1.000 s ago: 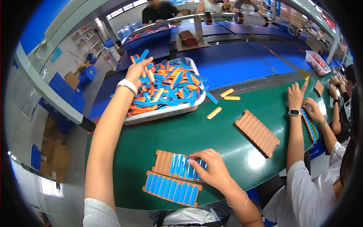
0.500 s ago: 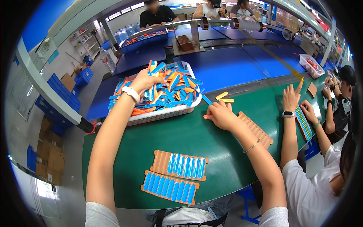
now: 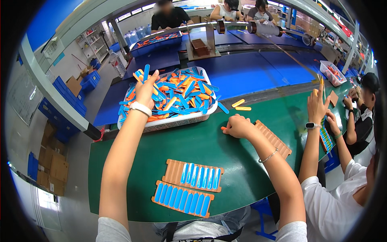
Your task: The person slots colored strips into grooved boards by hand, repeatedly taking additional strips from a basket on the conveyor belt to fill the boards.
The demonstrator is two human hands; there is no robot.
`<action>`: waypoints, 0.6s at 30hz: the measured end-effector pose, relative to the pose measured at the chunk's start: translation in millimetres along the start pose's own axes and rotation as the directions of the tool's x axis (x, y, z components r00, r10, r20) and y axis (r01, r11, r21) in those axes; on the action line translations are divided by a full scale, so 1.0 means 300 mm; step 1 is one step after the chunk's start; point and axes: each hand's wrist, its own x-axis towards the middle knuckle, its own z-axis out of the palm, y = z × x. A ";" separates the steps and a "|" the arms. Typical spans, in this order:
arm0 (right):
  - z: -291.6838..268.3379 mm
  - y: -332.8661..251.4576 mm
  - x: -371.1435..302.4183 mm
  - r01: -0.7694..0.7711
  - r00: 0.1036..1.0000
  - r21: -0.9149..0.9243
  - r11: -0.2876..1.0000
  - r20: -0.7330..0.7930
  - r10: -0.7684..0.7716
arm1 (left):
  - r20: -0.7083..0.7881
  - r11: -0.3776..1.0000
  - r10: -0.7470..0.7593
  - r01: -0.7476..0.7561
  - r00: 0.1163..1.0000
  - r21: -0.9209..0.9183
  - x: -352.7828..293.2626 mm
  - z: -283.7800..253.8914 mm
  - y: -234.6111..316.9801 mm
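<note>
My left hand (image 3: 145, 92) is over the left part of a white plastic basket (image 3: 177, 121) heaped with small blue and orange nail files (image 3: 183, 90). Its fingers are closed round several of these files, whose ends stick up past the fingertips. Resting on the green table, my right hand (image 3: 238, 126) has its fingers curled; a small orange bit shows at the thumb tip, and I cannot make out what it is. Close to that hand lie two yellow-orange files (image 3: 240, 105) and a blue file (image 3: 223, 107), with a brown grooved tray (image 3: 274, 139) beside the wrist.
Nearer me are two brown slotted trays: one (image 3: 172, 173) is partly filled with shiny blue files, the other (image 3: 183, 198) holds a row of blue ones. At right, a co-worker's hands (image 3: 318, 103) are by another filled tray. A blue conveyor belt (image 3: 242, 72) runs behind the basket.
My left hand has moved left across the basket, and the files in it now stand more upright. My right hand has shifted slightly right and down. The co-worker's hand has risen.
</note>
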 end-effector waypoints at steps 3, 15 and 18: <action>0.034 0.062 0.085 0.093 0.971 0.239 0.967 -0.235 -0.036 | 0.034 0.939 -0.322 0.324 0.946 -0.119 -0.089 0.020 0.065; -0.021 0.085 0.255 -0.015 0.953 -0.008 1.000 -0.304 0.011 | 0.488 0.568 -0.654 0.801 0.578 -0.188 -0.735 -0.060 0.147; -0.051 0.044 0.273 -0.037 0.995 -0.020 0.999 -0.089 0.035 | 0.596 0.543 -0.667 0.840 0.446 -0.020 -0.914 -0.216 0.124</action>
